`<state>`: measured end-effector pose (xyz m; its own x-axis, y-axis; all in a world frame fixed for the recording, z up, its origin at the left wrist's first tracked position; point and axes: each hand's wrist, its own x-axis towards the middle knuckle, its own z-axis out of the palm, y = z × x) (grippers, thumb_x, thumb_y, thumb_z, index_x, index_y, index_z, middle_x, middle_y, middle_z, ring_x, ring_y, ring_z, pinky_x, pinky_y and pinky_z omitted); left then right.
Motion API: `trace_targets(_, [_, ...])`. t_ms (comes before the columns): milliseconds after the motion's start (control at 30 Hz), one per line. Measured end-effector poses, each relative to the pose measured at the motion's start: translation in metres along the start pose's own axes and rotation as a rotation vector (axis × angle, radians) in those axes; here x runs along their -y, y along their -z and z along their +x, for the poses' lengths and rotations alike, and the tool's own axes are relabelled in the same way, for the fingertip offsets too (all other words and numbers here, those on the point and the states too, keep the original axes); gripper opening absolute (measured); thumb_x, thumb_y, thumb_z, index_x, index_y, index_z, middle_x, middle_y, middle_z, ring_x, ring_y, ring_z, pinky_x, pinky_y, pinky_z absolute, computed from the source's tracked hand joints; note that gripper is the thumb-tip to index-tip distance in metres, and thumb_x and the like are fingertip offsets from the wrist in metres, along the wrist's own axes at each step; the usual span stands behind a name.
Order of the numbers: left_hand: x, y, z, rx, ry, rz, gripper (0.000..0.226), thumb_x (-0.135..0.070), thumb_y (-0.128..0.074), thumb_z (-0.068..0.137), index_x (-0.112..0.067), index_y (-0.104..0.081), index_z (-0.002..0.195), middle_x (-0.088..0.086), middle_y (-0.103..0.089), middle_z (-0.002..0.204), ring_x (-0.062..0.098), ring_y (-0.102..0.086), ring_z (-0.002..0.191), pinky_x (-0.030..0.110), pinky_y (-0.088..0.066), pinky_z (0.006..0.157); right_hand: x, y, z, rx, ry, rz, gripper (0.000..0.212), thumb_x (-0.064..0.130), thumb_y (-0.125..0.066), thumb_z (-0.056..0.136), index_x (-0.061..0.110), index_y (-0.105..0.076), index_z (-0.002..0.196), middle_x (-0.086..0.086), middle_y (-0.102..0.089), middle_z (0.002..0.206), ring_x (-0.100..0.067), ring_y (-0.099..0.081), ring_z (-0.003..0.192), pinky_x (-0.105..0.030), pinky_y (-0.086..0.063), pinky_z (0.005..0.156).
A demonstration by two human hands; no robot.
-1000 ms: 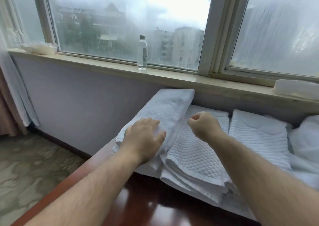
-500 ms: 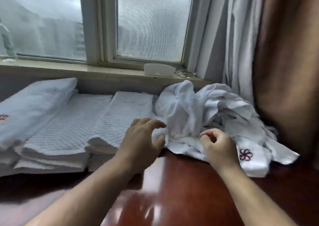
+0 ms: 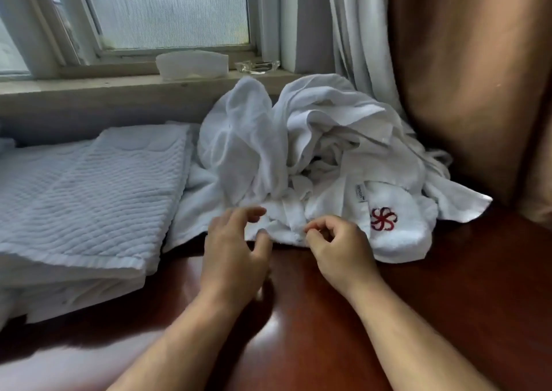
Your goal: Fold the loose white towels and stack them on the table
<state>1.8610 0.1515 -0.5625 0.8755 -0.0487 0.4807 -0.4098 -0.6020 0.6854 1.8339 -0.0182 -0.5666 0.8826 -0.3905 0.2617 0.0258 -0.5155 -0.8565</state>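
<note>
A heap of loose white towels lies crumpled on the dark red table, by the curtains. One towel at its front right carries a red flower emblem. To the left sits a stack of folded quilted white towels. My left hand hovers at the heap's front hem with fingers spread and relaxed, thumb close to the cloth. My right hand is beside it, fingers curled, index and thumb together at the hem; whether they pinch the cloth is unclear.
A brown curtain and a white curtain hang right behind the heap. On the windowsill stand a white box and a glass dish. Polished table surface stretches in front of my hands.
My view swung right from the folded stack to the loose heap. Both hands left the folded towels and moved to the heap's front hem, closer together now.
</note>
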Motion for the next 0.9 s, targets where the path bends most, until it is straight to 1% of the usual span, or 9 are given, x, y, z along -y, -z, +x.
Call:
trace_targets(133, [0.023, 0.009, 0.015, 0.017, 0.194, 0.338, 0.063, -0.031, -0.062, 0.084, -0.029, -0.045, 0.145, 0.001, -0.040, 0.147, 0.024, -0.027, 0.137, 0.042, -0.022, 0.116, 0.000, 0.008, 0.001, 0.033, -0.094, 0.105, 0.014, 0.020, -0.066, 0.088, 0.028, -0.074, 0.079, 0.018, -0.067, 0.066, 0.000, -0.059, 0.059, -0.019, -0.044, 0.060])
trace_targets(233, [0.038, 0.008, 0.021, 0.086, 0.387, 0.356, 0.068, -0.029, -0.056, 0.092, -0.020, -0.030, 0.154, 0.010, -0.037, 0.152, 0.031, -0.027, 0.142, 0.046, -0.023, 0.117, 0.007, 0.000, -0.005, 0.092, -0.096, 0.037, 0.016, 0.019, -0.065, 0.088, 0.030, -0.072, 0.078, 0.013, -0.068, 0.066, -0.004, -0.060, 0.057, -0.020, -0.044, 0.056])
trace_targets(333, [0.051, 0.013, 0.031, 0.027, 0.362, 0.378, 0.037, -0.024, -0.049, 0.097, -0.013, -0.058, 0.131, 0.015, -0.059, 0.128, 0.036, -0.052, 0.120, 0.047, -0.044, 0.101, 0.017, -0.014, -0.005, 0.134, -0.097, -0.141, 0.014, 0.025, -0.064, 0.089, 0.027, -0.071, 0.077, 0.006, -0.070, 0.068, -0.011, -0.064, 0.065, -0.030, -0.053, 0.064])
trace_targets(433, [0.063, 0.016, 0.034, -0.025, 0.288, 0.327, 0.027, -0.023, -0.049, 0.100, -0.008, -0.071, 0.101, 0.016, -0.066, 0.102, 0.037, -0.059, 0.098, 0.045, -0.048, 0.088, 0.027, -0.029, 0.002, 0.235, -0.140, -0.105, 0.023, 0.032, -0.061, 0.093, 0.019, -0.070, 0.076, 0.001, -0.071, 0.067, -0.015, -0.067, 0.061, -0.032, -0.055, 0.059])
trace_targets(533, [0.050, 0.018, 0.027, -0.120, 0.065, 0.051, 0.018, -0.015, -0.057, 0.097, -0.015, -0.074, 0.092, 0.004, -0.064, 0.099, 0.024, -0.060, 0.097, 0.034, -0.046, 0.089, 0.038, -0.044, 0.005, 0.234, -0.251, 0.234, 0.032, 0.035, -0.056, 0.101, 0.011, -0.069, 0.085, -0.004, -0.069, 0.065, -0.013, -0.061, 0.047, -0.020, -0.043, 0.040])
trace_targets(600, [0.038, 0.017, 0.020, -0.063, -0.038, -0.237, 0.018, -0.019, -0.055, 0.100, -0.024, -0.070, 0.090, -0.011, -0.066, 0.091, 0.010, -0.062, 0.089, 0.028, -0.048, 0.082, 0.040, -0.049, 0.008, 0.202, -0.325, 0.366, 0.043, 0.044, -0.047, 0.104, 0.008, -0.068, 0.092, -0.007, -0.073, 0.068, -0.018, -0.065, 0.050, -0.020, -0.043, 0.040])
trace_targets(667, [0.030, 0.021, 0.018, 0.014, 0.036, -0.580, 0.019, -0.028, -0.052, 0.102, -0.025, -0.070, 0.099, -0.011, -0.070, 0.094, 0.006, -0.063, 0.090, 0.024, -0.050, 0.083, 0.037, -0.047, 0.013, 0.263, -0.412, 0.460, 0.060, 0.060, -0.033, 0.103, 0.010, -0.067, 0.102, -0.010, -0.077, 0.077, -0.024, -0.074, 0.064, -0.025, -0.052, 0.048])
trace_targets(767, [0.028, 0.029, 0.020, 0.117, 0.266, -1.014, 0.024, -0.034, -0.058, 0.098, -0.018, -0.076, 0.098, 0.004, -0.075, 0.102, 0.017, -0.070, 0.099, 0.028, -0.054, 0.090, 0.030, -0.038, 0.022, 0.417, -0.486, 0.605, 0.081, 0.075, -0.022, 0.097, 0.008, -0.064, 0.115, -0.019, -0.077, 0.094, -0.034, -0.076, 0.084, -0.033, -0.058, 0.060])
trace_targets(900, [0.029, 0.026, 0.017, 0.344, 0.347, -1.031, 0.021, -0.030, -0.062, 0.090, -0.020, -0.081, 0.090, 0.010, -0.077, 0.095, 0.020, -0.073, 0.097, 0.032, -0.058, 0.086, 0.025, -0.034, 0.024, 0.477, -0.477, 0.725, 0.086, 0.075, -0.029, 0.096, 0.001, -0.067, 0.116, -0.023, -0.075, 0.102, -0.036, -0.075, 0.091, -0.038, -0.060, 0.068])
